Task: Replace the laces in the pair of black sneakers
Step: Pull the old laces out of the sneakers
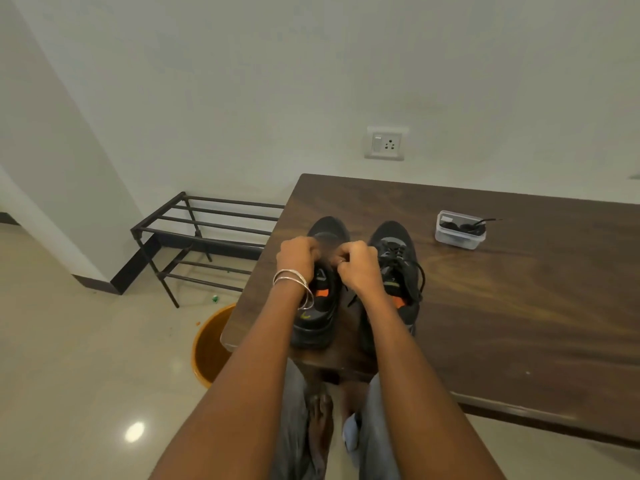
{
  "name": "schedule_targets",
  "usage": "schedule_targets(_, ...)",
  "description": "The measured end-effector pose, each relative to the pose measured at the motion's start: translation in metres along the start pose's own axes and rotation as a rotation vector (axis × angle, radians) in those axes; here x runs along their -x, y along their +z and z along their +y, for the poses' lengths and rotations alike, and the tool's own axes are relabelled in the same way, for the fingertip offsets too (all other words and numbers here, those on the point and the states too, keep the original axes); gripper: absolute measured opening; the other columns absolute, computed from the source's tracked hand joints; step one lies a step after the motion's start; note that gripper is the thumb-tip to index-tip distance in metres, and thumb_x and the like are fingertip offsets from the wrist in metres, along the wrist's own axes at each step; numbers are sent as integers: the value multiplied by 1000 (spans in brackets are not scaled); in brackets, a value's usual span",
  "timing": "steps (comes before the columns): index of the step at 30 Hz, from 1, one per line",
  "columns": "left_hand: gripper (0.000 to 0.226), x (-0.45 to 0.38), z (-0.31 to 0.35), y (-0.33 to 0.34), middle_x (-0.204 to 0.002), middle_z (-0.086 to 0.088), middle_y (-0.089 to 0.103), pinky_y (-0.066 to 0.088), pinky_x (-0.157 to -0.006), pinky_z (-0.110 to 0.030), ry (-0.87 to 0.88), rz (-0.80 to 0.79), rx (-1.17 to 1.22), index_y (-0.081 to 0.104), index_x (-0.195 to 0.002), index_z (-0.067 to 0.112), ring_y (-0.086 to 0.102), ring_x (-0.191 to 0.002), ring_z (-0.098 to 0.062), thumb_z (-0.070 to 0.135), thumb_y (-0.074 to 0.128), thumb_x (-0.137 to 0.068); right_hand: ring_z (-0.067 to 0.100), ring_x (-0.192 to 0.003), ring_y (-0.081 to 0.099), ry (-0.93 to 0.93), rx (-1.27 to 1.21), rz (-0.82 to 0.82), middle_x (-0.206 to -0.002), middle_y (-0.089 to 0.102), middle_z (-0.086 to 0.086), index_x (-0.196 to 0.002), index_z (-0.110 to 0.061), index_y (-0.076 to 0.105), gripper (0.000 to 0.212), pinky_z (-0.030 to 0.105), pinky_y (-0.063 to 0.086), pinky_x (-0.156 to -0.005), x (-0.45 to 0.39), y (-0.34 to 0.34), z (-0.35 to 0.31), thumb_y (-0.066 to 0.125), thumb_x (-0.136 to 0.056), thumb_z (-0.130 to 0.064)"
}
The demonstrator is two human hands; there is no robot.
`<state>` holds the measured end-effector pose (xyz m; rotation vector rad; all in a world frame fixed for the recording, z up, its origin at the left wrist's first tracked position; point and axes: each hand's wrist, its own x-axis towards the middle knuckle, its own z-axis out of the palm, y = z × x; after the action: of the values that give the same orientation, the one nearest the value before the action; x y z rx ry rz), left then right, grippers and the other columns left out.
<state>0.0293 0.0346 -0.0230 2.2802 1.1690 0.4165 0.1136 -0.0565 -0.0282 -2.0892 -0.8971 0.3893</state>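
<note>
Two black sneakers with orange heel patches stand side by side on the dark wooden table (485, 306), toes pointing away from me. Over the left sneaker (317, 323) both hands work at the lacing area. My left hand (297, 255), with thin bangles on the wrist, has its fingers curled at the shoe's left side. My right hand (356, 265) is curled beside it and seems to pinch a black lace, whose end hangs down between the shoes. The hands hide the eyelets. The right sneaker (396, 268) is laced, with loose black lace ends draping over its right side.
A small clear plastic container (459, 230) holding black laces sits on the table to the right of the shoes. A dark metal shoe rack (204, 233) stands against the wall on the left. An orange bucket (207, 344) sits on the floor under the table's corner.
</note>
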Motion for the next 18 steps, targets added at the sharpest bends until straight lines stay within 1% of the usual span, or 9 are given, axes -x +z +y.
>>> schedule_targets(3, 24, -2, 1, -5, -112, -6, 69, 45, -91, -28, 20, -46, 0, 70, -113, 22, 62, -105, -22, 14, 59, -93, 21, -95, 66, -22, -57, 90, -90, 73, 10, -90, -5, 76, 15, 36, 53, -87, 6, -3, -3, 62, -93, -10)
schedule_targets(6, 28, 2, -2, -5, -114, -5, 69, 46, -99, -31, 67, -69, -13, 68, -117, 22, 62, -108, -21, 14, 60, -92, 22, -95, 67, -43, -47, 127, -91, 74, 11, -92, -5, 77, 16, 30, 51, -83, 7, -5, -7, 62, -93, -10)
schedule_targets(9, 31, 3, -10, -1, -118, -7, 66, 44, -101, -36, 144, -30, -31, 66, -122, 22, 59, -113, -25, 15, 60, -92, 22, -93, 68, -51, -58, 181, -92, 75, 10, -91, -6, 78, 16, 30, 51, -84, 3, -7, -16, 63, -92, -13)
schedule_targets(12, 34, 6, -12, 1, -122, -7, 63, 44, -99, -37, 163, 6, -62, 63, -126, 22, 58, -114, -27, 15, 58, -93, 17, -87, 67, -41, -127, 239, -90, 74, 7, -83, -7, 74, 19, 30, 53, -82, 0, -12, -31, 58, -93, -8)
schedule_targets(13, 35, 7, -12, 1, -123, -7, 62, 44, -100, -37, 160, 17, -44, 62, -127, 21, 58, -114, -26, 14, 57, -93, 16, -85, 68, -15, -238, 264, -87, 73, 5, -80, -9, 71, 21, 35, 55, -84, 1, -17, -38, 55, -94, -7)
schedule_targets(14, 35, 9, -11, 1, -123, -7, 62, 45, -100, -37, 158, 24, -28, 61, -128, 20, 58, -113, -26, 14, 56, -94, 18, -83, 69, 18, -437, 282, -83, 71, 4, -80, -11, 67, 23, 41, 57, -87, 2, -24, -46, 51, -97, -6)
schedule_targets(16, 34, 11, -12, 1, -124, -6, 60, 44, -98, -36, 162, 35, -35, 60, -129, 20, 57, -113, -26, 16, 55, -95, 24, -74, 71, 47, -1018, 264, -76, 67, 8, -86, -9, 57, 24, 50, 59, -84, 4, -44, -61, 40, -103, -6)
schedule_targets(17, 34, 12, -13, 0, -123, -6, 60, 43, -97, -36, 162, 40, -47, 60, -128, 20, 57, -113, -26, 17, 54, -95, 26, -68, 68, 25, -1287, 244, -72, 64, 10, -88, -9, 54, 25, 51, 60, -80, 6, -55, -65, 36, -105, -6)
schedule_targets(18, 33, 13, -14, 0, -123, -6, 59, 43, -96, -36, 160, 49, -50, 61, -128, 20, 57, -112, -26, 19, 54, -96, 25, -60, 63, -3, -1476, 241, -67, 60, 10, -87, -9, 53, 25, 47, 61, -73, 8, -65, -66, 36, -106, -7)
